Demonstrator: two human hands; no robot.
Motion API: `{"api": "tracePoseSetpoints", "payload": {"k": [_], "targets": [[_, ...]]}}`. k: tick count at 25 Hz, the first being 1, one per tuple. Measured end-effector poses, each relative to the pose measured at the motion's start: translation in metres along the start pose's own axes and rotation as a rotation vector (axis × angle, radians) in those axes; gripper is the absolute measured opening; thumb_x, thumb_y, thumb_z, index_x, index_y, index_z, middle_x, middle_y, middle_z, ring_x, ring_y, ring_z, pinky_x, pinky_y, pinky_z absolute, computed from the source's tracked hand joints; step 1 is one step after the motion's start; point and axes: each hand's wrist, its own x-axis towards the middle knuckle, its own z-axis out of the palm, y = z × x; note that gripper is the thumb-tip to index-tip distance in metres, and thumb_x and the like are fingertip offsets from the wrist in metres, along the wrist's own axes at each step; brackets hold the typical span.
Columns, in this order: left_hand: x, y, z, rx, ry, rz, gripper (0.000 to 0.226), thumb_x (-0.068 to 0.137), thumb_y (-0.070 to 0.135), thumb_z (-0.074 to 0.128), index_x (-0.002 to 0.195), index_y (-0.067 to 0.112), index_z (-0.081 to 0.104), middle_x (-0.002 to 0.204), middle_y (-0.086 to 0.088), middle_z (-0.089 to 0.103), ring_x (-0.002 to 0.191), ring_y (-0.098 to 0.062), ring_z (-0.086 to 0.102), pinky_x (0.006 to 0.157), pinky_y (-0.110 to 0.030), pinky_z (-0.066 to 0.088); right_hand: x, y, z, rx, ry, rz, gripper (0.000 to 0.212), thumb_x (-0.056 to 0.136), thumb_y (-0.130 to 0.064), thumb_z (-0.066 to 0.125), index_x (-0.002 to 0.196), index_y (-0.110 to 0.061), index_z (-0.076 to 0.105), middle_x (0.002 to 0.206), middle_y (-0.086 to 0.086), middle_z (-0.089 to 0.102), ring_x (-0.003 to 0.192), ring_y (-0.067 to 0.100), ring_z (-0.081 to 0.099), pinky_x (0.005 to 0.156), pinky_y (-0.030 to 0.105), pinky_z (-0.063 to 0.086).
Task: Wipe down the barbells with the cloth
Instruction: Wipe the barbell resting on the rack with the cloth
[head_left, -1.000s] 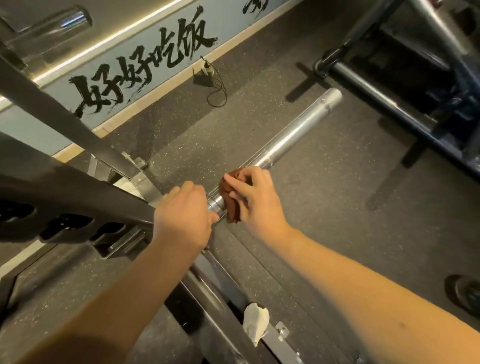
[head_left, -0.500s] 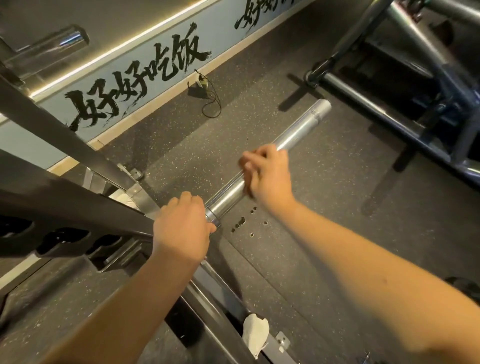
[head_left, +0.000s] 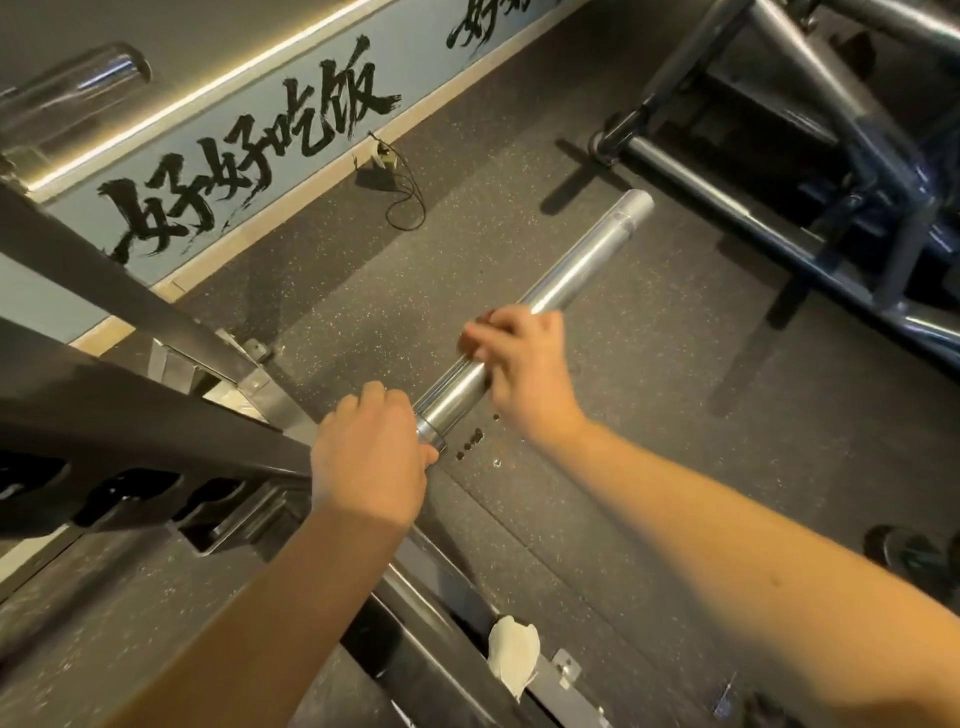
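Mid-frame, the left hand grips the barbell at its collar while the right hand curls round the sleeve, cloth barely showing under its fingers.

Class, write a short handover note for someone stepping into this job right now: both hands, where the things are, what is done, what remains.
Left hand: grips the bar at the collar, steadying it.
Right hand: wrapped round the sleeve about midway, with the cloth under its fingers, barely showing.
Done: the shine does not show how much has been wiped.
Left: probably the stretch from the right hand out to the sleeve's end, then the second bar up left, which no hand touches.
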Motion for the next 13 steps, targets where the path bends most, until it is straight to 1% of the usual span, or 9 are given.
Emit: {"api": "tracePoseSetpoints", "payload": {"k": [2,4,5,6,8,10,11,12,13], "targets": [[-0.001,-0.002,0.003,-0.017,-0.001,0.005,0.043,0.094,0.049,0.067,0.12,0.016,0.058,0.12,-0.002,0.054,0.114,-0.023,0.055,0.092,-0.036,0.046,0.04,0.038,-0.01,-0.045,0.125,0.226,0.025,0.096,-0.013,0.064,0.118,-0.02,0.075,0.124,0.005,0.054,0.11,0.01,0.034,0.11,0.035,0.044],[-0.002,-0.005,0.005,-0.035,0.006,0.01,0.043,0.094,0.049,0.068,0.119,0.016,0.058,0.119,-0.002,0.054,0.112,-0.023,0.055,0.093,-0.037,0.046,0.051,0.041,-0.005,-0.022,0.195,0.385,0.022,0.098,-0.018,0.063,0.115,-0.024,0.076,0.124,0.0,0.054,0.109,0.011,0.036,0.106,0.04,0.047],[-0.003,-0.006,0.005,-0.042,0.01,0.011,0.043,0.093,0.049,0.068,0.119,0.016,0.058,0.119,-0.002,0.054,0.112,-0.023,0.055,0.093,-0.037,0.046,0.04,0.022,0.002,-0.034,0.193,0.385,0.023,0.096,-0.017,0.064,0.114,-0.024,0.077,0.122,-0.001,0.056,0.11,0.016,0.039,0.103,0.042,0.048],[-0.003,-0.006,0.006,-0.045,0.013,0.01,0.043,0.093,0.049,0.068,0.119,0.016,0.058,0.119,-0.002,0.053,0.112,-0.023,0.055,0.093,-0.037,0.046,0.02,-0.002,0.012,-0.032,0.177,0.319,0.025,0.093,-0.012,0.065,0.112,-0.023,0.077,0.12,-0.001,0.059,0.11,0.021,0.041,0.1,0.042,0.048],[-0.003,-0.006,0.006,-0.035,0.02,0.009,0.044,0.092,0.05,0.069,0.12,0.017,0.058,0.119,-0.001,0.053,0.113,-0.022,0.055,0.093,-0.037,0.046,-0.031,-0.049,0.025,0.107,0.111,0.096,0.029,0.09,-0.002,0.066,0.113,-0.017,0.078,0.115,0.003,0.062,0.105,0.025,0.044,0.093,0.035,0.046],[-0.004,-0.006,0.006,-0.033,0.019,0.009,0.044,0.092,0.051,0.068,0.121,0.018,0.058,0.119,0.0,0.053,0.113,-0.022,0.055,0.093,-0.037,0.046,-0.048,-0.053,0.018,0.148,0.029,-0.072,0.03,0.091,-0.001,0.065,0.115,-0.012,0.077,0.115,0.007,0.062,0.105,0.023,0.044,0.095,0.026,0.042],[-0.003,-0.007,0.006,-0.039,0.017,0.01,0.044,0.092,0.051,0.068,0.12,0.018,0.058,0.118,-0.001,0.053,0.113,-0.022,0.055,0.093,-0.037,0.046,-0.035,-0.038,0.011,0.119,0.017,-0.098,0.03,0.091,-0.002,0.065,0.116,-0.013,0.076,0.116,0.007,0.061,0.107,0.021,0.043,0.098,0.021,0.04],[-0.002,-0.008,0.006,-0.047,0.009,0.011,0.044,0.093,0.051,0.068,0.12,0.018,0.058,0.118,-0.001,0.054,0.112,-0.022,0.055,0.093,-0.037,0.046,-0.017,-0.018,0.005,0.064,0.038,-0.046,0.03,0.091,-0.002,0.065,0.117,-0.013,0.076,0.118,0.008,0.06,0.11,0.019,0.041,0.102,0.019,0.038],[-0.002,-0.008,0.006,-0.056,-0.003,0.007,0.044,0.093,0.051,0.067,0.12,0.018,0.058,0.119,-0.001,0.054,0.112,-0.022,0.055,0.093,-0.037,0.046,0.003,0.004,-0.003,0.028,0.09,0.06,0.029,0.092,-0.003,0.066,0.117,-0.013,0.076,0.12,0.008,0.059,0.112,0.013,0.039,0.105,0.018,0.037]]}}
